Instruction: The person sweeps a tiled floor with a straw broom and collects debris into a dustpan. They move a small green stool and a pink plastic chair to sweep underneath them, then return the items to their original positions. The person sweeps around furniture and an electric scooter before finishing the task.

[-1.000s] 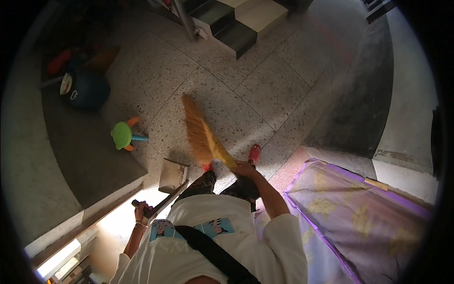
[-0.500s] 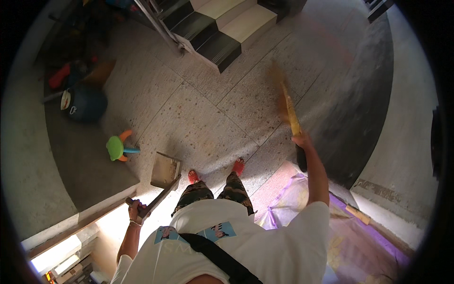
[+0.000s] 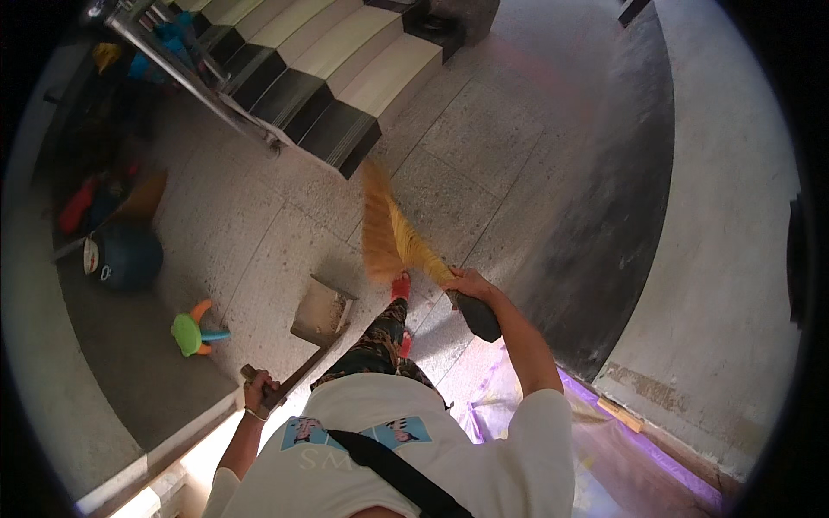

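My right hand [image 3: 467,281] is wrapped round the yellow bound neck of a soft broom [image 3: 382,226], just above its dark handle end. The tan bristles fan out toward the foot of the stairs, near my forward foot, and look slightly blurred. Lower left, my left hand [image 3: 262,390] grips the long handle of a dustpan [image 3: 319,309]. Its pan is at floor level in front of me, left of my feet, with some pale debris in it. A gap of floor separates the bristles from the pan.
Black and cream stairs [image 3: 324,95] with a metal railing [image 3: 186,78] rise ahead. On the left stand a small green-topped stool [image 3: 186,333] and a dark blue drum [image 3: 129,256]. Purple-edged sheeting [image 3: 617,432] lies at lower right, beside the wall [image 3: 725,259].
My right hand has swung the broom leftward and nearer to my feet. I have stepped forward with one foot. The dustpan stays in my left hand; the view has turned slightly.
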Demonstrator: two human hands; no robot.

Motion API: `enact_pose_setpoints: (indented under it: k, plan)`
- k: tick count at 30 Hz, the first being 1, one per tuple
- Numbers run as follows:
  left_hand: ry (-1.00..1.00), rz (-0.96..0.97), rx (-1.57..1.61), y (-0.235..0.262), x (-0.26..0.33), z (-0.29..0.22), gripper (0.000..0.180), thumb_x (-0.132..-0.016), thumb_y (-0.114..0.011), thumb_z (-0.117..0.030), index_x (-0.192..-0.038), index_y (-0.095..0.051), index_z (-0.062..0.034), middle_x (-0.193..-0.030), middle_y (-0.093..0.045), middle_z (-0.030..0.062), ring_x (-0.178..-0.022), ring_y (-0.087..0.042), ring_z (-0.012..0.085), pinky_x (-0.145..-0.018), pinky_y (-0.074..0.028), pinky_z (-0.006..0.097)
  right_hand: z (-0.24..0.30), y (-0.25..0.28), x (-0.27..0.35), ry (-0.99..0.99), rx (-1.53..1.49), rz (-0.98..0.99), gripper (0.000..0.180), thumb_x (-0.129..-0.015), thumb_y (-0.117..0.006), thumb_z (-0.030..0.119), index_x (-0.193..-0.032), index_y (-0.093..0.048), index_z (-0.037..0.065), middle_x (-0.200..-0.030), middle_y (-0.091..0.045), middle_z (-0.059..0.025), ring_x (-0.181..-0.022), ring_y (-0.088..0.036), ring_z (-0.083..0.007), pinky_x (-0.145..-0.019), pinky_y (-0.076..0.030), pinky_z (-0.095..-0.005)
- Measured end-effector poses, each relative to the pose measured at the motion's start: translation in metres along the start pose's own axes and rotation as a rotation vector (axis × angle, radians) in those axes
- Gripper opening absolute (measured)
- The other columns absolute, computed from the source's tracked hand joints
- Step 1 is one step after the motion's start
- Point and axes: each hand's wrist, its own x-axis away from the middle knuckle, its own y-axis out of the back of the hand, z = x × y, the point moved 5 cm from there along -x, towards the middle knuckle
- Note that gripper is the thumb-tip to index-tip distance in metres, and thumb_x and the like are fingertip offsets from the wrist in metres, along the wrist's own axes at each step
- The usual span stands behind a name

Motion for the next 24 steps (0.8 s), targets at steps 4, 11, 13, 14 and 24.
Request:
enact_pose_setpoints:
  k: [4,11,13,14,24]
  plan:
    - [-0.014,0.014,-0.046,-0.06,-0.015,-0.01,0.016,-0.076,-0.056,-0.007,-0.065,-0.046,-0.006,-0.056,-0.047,0.0053,-0.05,-0.053,0.019,-0.046,-0.048,0.034,0.002,0.061,-0.037,0.115,-0.016,-0.029,0.037,-0.07,-0.064,0.019,-0.103,-0.055,0.005,-0.076,-0.055,-0.0075,-0.055,-0.055,-0.0179,-0.046,-0.047,-0.0309]
    - [0.017,0.109,-0.088,-0.168,-0.037,-0.04,0.013,-0.078,-0.059,-0.01,-0.079,-0.046,-0.0086,-0.058,-0.048,0.0051,-0.048,-0.051,0.0186,-0.05,-0.048,0.032,0.021,0.117,-0.114,0.453,0.045,-0.503,0.047,-0.068,-0.065,0.021,-0.11,-0.052,0.003,-0.084,-0.059,-0.0098,-0.077,-0.059,-0.0214,-0.066,-0.046,-0.0319]
    - [0.043,0.094,-0.103,-0.174,-0.028,-0.05,0.017,-0.079,-0.06,-0.013,-0.086,-0.045,-0.0103,-0.058,-0.048,0.0045,-0.046,-0.05,0.0192,-0.05,-0.047,0.033,0.058,0.086,-0.081,0.294,-0.142,-0.302,0.053,-0.067,-0.065,0.025,-0.113,-0.051,0.003,-0.085,-0.059,-0.01,-0.081,-0.058,-0.0233,-0.071,-0.045,-0.0321]
    - [0.061,0.097,-0.093,-0.181,-0.029,-0.055,0.017,-0.079,-0.06,-0.013,-0.086,-0.045,-0.0101,-0.058,-0.048,0.0045,-0.046,-0.05,0.0191,-0.05,-0.047,0.033,0.07,0.083,-0.072,0.223,-0.237,-0.221,0.056,-0.067,-0.065,0.027,-0.115,-0.05,0.003,-0.086,-0.059,-0.0102,-0.083,-0.057,-0.0243,-0.074,-0.044,-0.0323]
    - [0.093,0.208,-0.337,-0.276,-0.02,-0.084,0.016,-0.075,-0.062,-0.01,-0.076,-0.046,-0.0064,-0.061,-0.053,0.0061,-0.05,-0.054,0.0174,-0.053,-0.05,0.032,0.045,0.16,-0.149,0.24,0.225,-0.081,0.057,-0.068,-0.065,0.034,-0.119,-0.05,0.015,-0.103,-0.054,-0.0155,-0.091,-0.051,-0.0261,-0.082,-0.041,-0.0388]
